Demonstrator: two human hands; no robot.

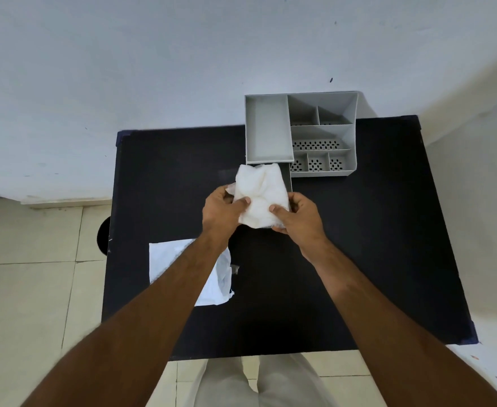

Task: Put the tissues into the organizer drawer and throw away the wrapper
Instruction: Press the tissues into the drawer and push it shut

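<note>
While both hands hold the stack of tissues, the left hand pinching its left edge and the right hand its right corner, I judge the placing step is in progress. The stack sits over the open drawer of the grey organizer. Next I must press it down flat inside, then take the wrapper lying on the black table.
</note>
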